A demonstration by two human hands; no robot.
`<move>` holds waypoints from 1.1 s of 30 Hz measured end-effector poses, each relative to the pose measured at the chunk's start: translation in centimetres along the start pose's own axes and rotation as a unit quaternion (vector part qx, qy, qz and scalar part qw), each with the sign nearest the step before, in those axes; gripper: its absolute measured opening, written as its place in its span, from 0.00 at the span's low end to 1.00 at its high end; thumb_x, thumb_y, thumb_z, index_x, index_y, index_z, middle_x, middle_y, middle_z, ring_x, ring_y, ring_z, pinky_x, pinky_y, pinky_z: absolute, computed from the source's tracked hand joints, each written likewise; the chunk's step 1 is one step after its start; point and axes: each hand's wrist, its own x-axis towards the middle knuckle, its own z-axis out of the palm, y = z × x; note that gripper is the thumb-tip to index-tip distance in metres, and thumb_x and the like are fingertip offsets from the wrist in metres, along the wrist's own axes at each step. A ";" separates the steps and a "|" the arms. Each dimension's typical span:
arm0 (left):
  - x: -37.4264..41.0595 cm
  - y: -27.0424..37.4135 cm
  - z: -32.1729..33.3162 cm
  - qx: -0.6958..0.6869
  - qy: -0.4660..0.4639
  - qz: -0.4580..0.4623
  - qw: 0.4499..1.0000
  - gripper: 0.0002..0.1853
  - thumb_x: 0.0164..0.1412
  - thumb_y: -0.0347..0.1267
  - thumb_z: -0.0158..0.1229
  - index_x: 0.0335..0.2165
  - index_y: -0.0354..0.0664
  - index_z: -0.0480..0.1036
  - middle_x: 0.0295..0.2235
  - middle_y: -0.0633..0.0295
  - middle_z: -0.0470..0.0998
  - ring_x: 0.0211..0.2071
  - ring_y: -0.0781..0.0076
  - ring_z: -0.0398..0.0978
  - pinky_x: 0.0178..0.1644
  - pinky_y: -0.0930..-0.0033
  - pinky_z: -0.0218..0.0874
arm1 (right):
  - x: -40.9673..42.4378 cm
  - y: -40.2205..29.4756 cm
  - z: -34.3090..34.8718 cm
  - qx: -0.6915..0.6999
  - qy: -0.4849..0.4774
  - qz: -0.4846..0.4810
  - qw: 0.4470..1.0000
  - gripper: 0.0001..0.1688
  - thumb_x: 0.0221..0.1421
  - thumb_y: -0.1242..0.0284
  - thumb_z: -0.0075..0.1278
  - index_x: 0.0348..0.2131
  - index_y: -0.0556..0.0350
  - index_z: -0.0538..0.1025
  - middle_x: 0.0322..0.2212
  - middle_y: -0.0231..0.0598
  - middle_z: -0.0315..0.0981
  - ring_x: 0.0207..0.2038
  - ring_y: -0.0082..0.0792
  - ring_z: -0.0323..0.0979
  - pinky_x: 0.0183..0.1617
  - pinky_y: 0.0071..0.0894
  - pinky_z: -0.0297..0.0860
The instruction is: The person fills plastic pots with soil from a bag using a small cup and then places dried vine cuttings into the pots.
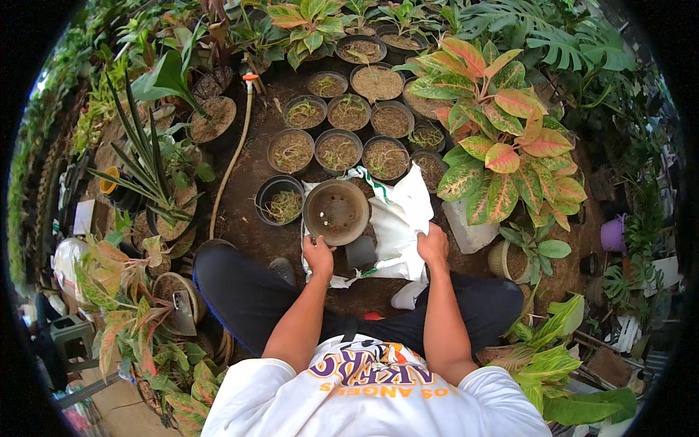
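Note:
My left hand [319, 255] grips the near rim of a round plastic plant pot [341, 216], with the thumb along its edge. Traces of soil and a few small white bits show on the pot's floor. My right hand [433, 246] is closed on the edge of a white woven plastic sack [401, 210] with green markings. Part of the sack lies behind and beneath the pot. A small dark grey container [360, 252] sits against the sack, between my hands; its contents are hidden.
Beyond the sack stand several soil-filled pots [339, 152] with small cuttings. A black pot of cuttings [279, 200] is at the left. A concrete block [469, 225] and a large red-green aglaonema [502, 142] stand at the right. A hose [232, 158] runs along the left.

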 end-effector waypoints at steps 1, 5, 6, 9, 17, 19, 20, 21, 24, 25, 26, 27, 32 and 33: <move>0.0 0.3 0.0 -0.005 -0.002 0.000 1.000 0.14 0.67 0.27 0.48 0.48 0.28 0.68 0.41 0.49 0.77 0.32 0.65 0.81 0.31 0.68 0.77 | -0.1 0.2 0.1 0.045 -0.018 0.009 0.999 0.18 0.51 0.71 0.54 0.43 0.57 0.81 0.40 0.60 0.78 0.46 0.59 0.76 0.50 0.51 0.69; 0.4 0.2 0.4 -0.021 -0.009 0.022 1.000 0.13 0.68 0.28 0.49 0.47 0.29 0.68 0.40 0.51 0.77 0.32 0.66 0.80 0.30 0.68 0.76 | 0.3 0.7 0.2 0.080 -0.009 0.006 0.997 0.16 0.51 0.70 0.57 0.40 0.58 0.81 0.39 0.59 0.79 0.46 0.58 0.76 0.49 0.48 0.70; 0.2 0.6 0.5 -0.009 -0.023 0.018 1.000 0.13 0.68 0.28 0.49 0.47 0.29 0.68 0.40 0.52 0.77 0.32 0.66 0.80 0.30 0.68 0.76 | 0.8 0.8 -0.1 0.044 -0.001 0.024 0.999 0.16 0.51 0.70 0.57 0.39 0.59 0.81 0.39 0.58 0.79 0.46 0.57 0.76 0.49 0.48 0.70; -0.1 1.2 1.1 0.019 -0.068 0.011 0.997 0.12 0.68 0.27 0.49 0.46 0.29 0.69 0.39 0.53 0.77 0.31 0.68 0.79 0.30 0.69 0.76 | 0.7 2.4 0.4 0.009 0.020 0.095 0.995 0.16 0.51 0.69 0.57 0.39 0.58 0.80 0.39 0.57 0.80 0.46 0.58 0.76 0.49 0.50 0.70; -1.2 1.3 5.4 0.142 -0.227 0.041 0.963 0.13 0.68 0.28 0.50 0.45 0.26 0.71 0.36 0.54 0.77 0.31 0.70 0.78 0.32 0.69 0.77 | 2.7 8.0 4.0 0.106 0.083 0.239 0.961 0.22 0.50 0.69 0.58 0.46 0.57 0.78 0.45 0.56 0.76 0.51 0.56 0.73 0.54 0.51 0.69; -1.3 1.0 6.9 0.172 -0.250 0.051 0.951 0.14 0.68 0.28 0.50 0.45 0.25 0.72 0.37 0.52 0.78 0.31 0.70 0.79 0.32 0.69 0.78 | 2.3 7.0 3.8 0.058 0.112 0.252 0.960 0.24 0.51 0.69 0.57 0.48 0.56 0.76 0.48 0.56 0.73 0.52 0.56 0.71 0.56 0.51 0.67; -1.4 0.9 7.7 0.183 -0.253 0.050 0.949 0.15 0.68 0.28 0.50 0.45 0.24 0.72 0.37 0.51 0.78 0.31 0.69 0.79 0.32 0.68 0.78 | 2.2 6.2 3.6 0.031 0.129 0.256 0.957 0.25 0.52 0.69 0.57 0.50 0.56 0.75 0.49 0.57 0.71 0.53 0.57 0.70 0.57 0.51 0.67; -1.3 0.6 8.6 0.192 -0.262 0.050 0.944 0.15 0.68 0.28 0.50 0.44 0.24 0.72 0.36 0.51 0.78 0.31 0.69 0.80 0.32 0.68 0.78 | 2.3 5.9 3.6 0.037 0.149 0.243 0.958 0.26 0.52 0.69 0.57 0.50 0.56 0.74 0.50 0.57 0.70 0.52 0.57 0.69 0.58 0.51 0.66; -0.9 -0.6 10.9 0.208 -0.294 0.054 0.931 0.14 0.67 0.29 0.51 0.39 0.23 0.74 0.32 0.53 0.79 0.31 0.68 0.80 0.33 0.68 0.79 | 3.1 7.2 4.6 0.071 0.190 0.192 0.960 0.27 0.55 0.64 0.57 0.52 0.57 0.73 0.51 0.57 0.69 0.53 0.56 0.69 0.58 0.51 0.66; -0.5 -1.3 11.3 0.218 -0.289 0.054 0.931 0.14 0.67 0.29 0.52 0.39 0.23 0.75 0.32 0.51 0.80 0.29 0.66 0.81 0.32 0.66 0.78 | 3.6 7.4 4.7 0.148 0.145 0.211 0.955 0.28 0.55 0.63 0.57 0.52 0.58 0.73 0.51 0.57 0.70 0.53 0.55 0.70 0.58 0.51 0.66; -0.2 -2.0 11.7 0.229 -0.283 0.053 0.930 0.15 0.66 0.30 0.53 0.38 0.24 0.76 0.31 0.49 0.81 0.27 0.65 0.81 0.31 0.65 0.77 | 4.1 7.5 4.8 0.224 0.097 0.228 0.943 0.29 0.56 0.63 0.58 0.52 0.59 0.73 0.51 0.57 0.70 0.53 0.55 0.70 0.57 0.51 0.66; -0.4 -2.0 12.3 0.242 -0.283 0.051 0.927 0.15 0.66 0.31 0.53 0.38 0.25 0.77 0.30 0.47 0.82 0.25 0.63 0.81 0.30 0.63 0.76 | 4.3 7.8 5.0 0.297 0.051 0.249 0.920 0.29 0.56 0.62 0.58 0.52 0.60 0.72 0.52 0.57 0.71 0.53 0.54 0.71 0.57 0.50 0.67; -1.2 -3.0 13.5 0.370 -0.337 0.057 0.864 0.18 0.65 0.39 0.56 0.42 0.32 0.78 0.37 0.43 0.80 0.39 0.50 0.80 0.44 0.51 0.69 | 3.5 10.2 7.7 0.292 -0.004 0.299 0.908 0.31 0.58 0.68 0.56 0.57 0.61 0.67 0.54 0.54 0.71 0.55 0.53 0.71 0.60 0.46 0.66; -1.0 -3.7 13.5 0.383 -0.342 0.061 0.856 0.19 0.65 0.40 0.57 0.43 0.34 0.79 0.40 0.43 0.80 0.44 0.47 0.78 0.49 0.49 0.67 | 3.4 10.7 8.4 0.309 0.019 0.297 0.903 0.31 0.58 0.70 0.55 0.57 0.62 0.67 0.54 0.54 0.71 0.55 0.54 0.71 0.60 0.46 0.66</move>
